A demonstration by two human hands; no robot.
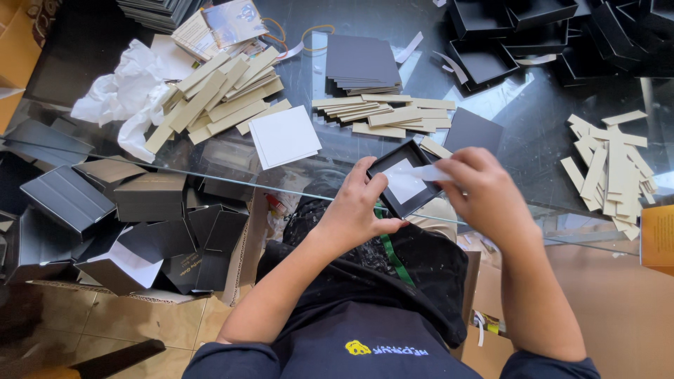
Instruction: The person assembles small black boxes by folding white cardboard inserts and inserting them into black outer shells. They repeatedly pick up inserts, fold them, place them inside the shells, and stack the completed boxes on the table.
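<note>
My left hand (358,205) grips a small shallow black box tray (393,160) with a white square inside it, held over the near edge of the glass table (491,112). My right hand (484,189) pinches a thin white paper strip (430,172) at the tray's right side. Both hands are close together, just above my dark apron.
Beige card strips lie in piles at the left (217,98), middle (386,116) and right (611,165). A stack of dark square cards (361,63), white squares (284,137), crumpled white paper (126,91) and black tray halves (491,56) sit on the table. Finished black boxes (140,203) fill a carton below left.
</note>
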